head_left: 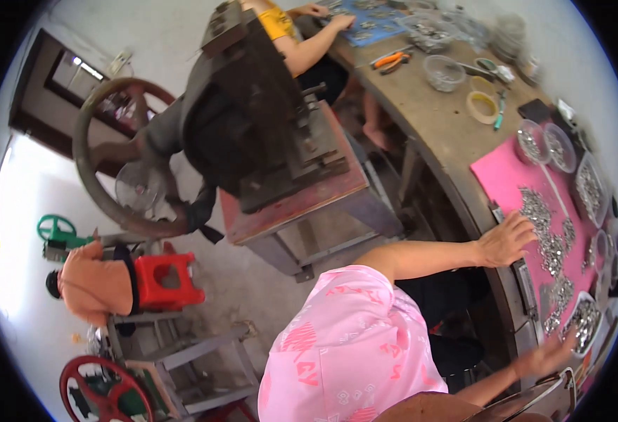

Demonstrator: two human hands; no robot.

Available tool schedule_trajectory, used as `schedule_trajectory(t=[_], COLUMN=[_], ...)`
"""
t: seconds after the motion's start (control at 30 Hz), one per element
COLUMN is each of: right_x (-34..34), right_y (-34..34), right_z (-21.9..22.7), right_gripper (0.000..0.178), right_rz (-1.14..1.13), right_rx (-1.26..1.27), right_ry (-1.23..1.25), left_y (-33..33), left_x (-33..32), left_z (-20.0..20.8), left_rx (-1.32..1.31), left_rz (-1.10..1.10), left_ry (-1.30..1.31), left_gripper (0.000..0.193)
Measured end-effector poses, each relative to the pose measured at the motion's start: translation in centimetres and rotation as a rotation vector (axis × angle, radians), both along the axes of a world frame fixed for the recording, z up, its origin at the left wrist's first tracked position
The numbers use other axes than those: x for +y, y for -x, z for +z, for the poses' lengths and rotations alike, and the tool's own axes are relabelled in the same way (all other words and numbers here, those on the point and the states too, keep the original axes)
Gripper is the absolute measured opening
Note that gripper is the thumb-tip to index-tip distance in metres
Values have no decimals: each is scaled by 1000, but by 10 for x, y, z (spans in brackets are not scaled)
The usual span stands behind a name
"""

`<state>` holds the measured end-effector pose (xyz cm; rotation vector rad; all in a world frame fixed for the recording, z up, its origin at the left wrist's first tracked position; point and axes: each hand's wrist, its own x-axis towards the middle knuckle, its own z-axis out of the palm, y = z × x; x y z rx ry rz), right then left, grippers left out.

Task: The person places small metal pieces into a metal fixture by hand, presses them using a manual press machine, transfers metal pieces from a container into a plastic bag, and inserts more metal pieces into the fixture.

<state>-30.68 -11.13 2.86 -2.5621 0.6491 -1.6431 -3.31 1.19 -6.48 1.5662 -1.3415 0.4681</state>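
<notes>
**Small metal pieces handled by both hands along the pink mat**

The small metal pieces are spread in a loose band down the middle of the pink mat, and more are held in a white tray near one end of it. At the mat's opposite end, two round clear tubs are also filled with metal bits.

For work as fine as this seems to be, the spread is best kept thin, so that single pieces can be picked with the fingertips and none are swept off the mat's near edge. A light pinch would probably serve better than a full grasp, and the tray is best kept close to the mat so that little is dropped between.

The left hand is held palm down over the mat's near edge, its forearm stretched almost straight across from the sleeve. Its fingers are bent in a loose, fairly narrow curl beside the band; whether a piece is pinched beneath them cannot be told. The right hand is reached low toward the tray at the mat's end, the fingers extended forward. It is blurred, so its grip, and whether anything is held, cannot be told.
</notes>
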Motion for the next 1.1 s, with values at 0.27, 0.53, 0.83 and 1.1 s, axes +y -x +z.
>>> schedule_trajectory(t=[0.27,0.53,0.83,1.1], right_x=[36,41,105,147], right_y=[-59,10,112,140], right_z=[46,75,89,89], right_gripper=[23,21,19,18], right_rz=[174,-91,-529,-667], right_rx=[-284,-142,48,191], right_ry=[-57,75,125,92], left_y=[-3,-4,-5,-5], left_x=[-3,9,17,15], left_z=[-12,2,18,18], left_rx=[19,-69,-118,-116], left_rz=[82,83,33,23], left_ry=[-56,-63,-152,-147], left_gripper=[56,57,50,47])
